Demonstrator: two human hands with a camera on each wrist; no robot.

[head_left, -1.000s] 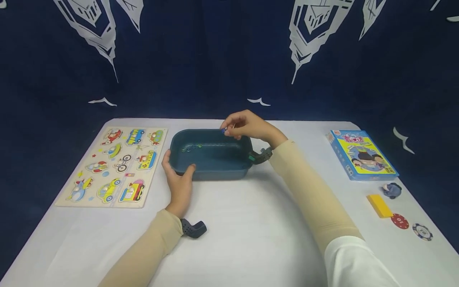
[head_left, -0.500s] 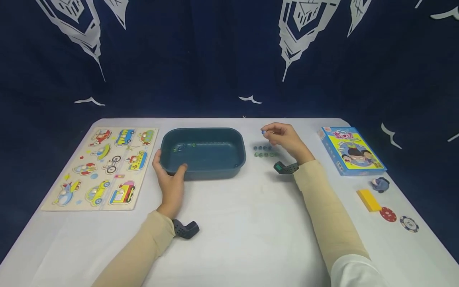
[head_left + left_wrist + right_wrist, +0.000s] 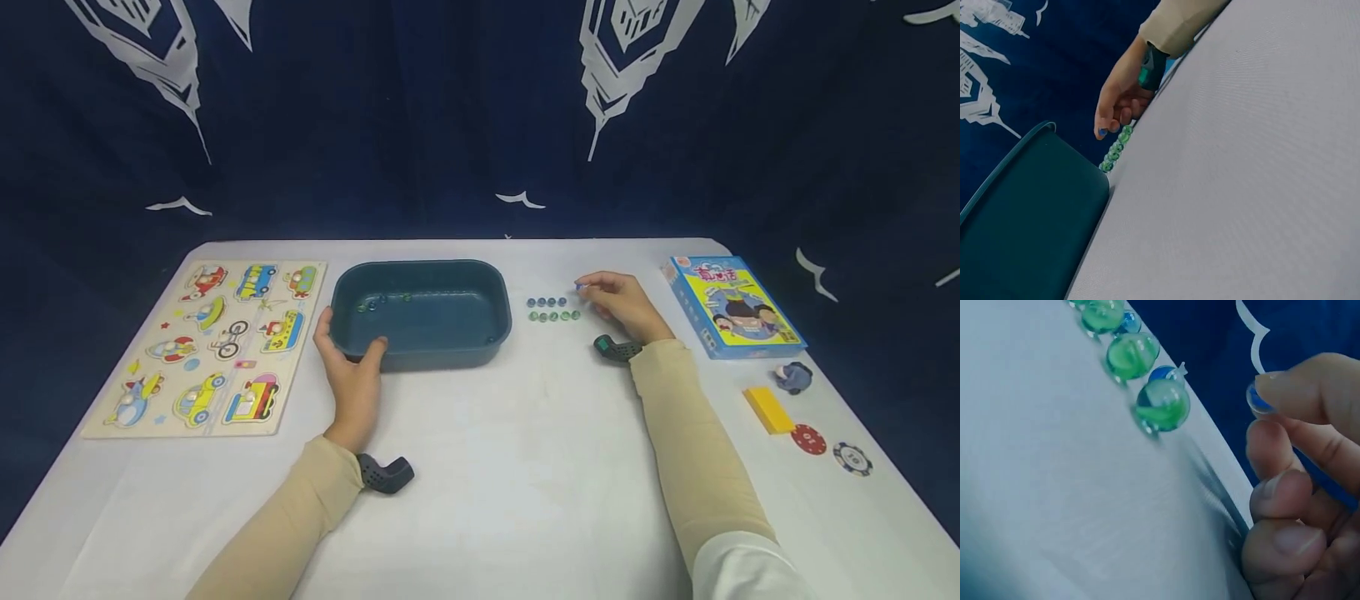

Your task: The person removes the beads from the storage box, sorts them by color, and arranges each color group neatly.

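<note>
1. Marble — blue in clear glass — is pinched between thumb and finger by the right hand. It is held above the table, just off the right end of the blue row; the remaining fingers are curled below it.
2. Four marbles are lined up in the blue row. Five are lined up in the green row, which is set just on the person's side of it. Both rows are laid to the right of the bin.
3. The bin is gripped at its near left corner by the left hand: the thumb is hooked over the near rim, and the fingers are set against the outside of the left wall.
4. Inside the bin, a few small marbles are scattered towards the back left, and one is seen by the near right corner; its colour cannot be told.
5. To the left, a board is covered with vehicle pictures.
6. To the right, a box is laid flat — nearer the person are placed a small figure, a yellow block, a red chip and a black-and-white chip.
7. Behind the table, a dark blue curtain is hung.
</note>
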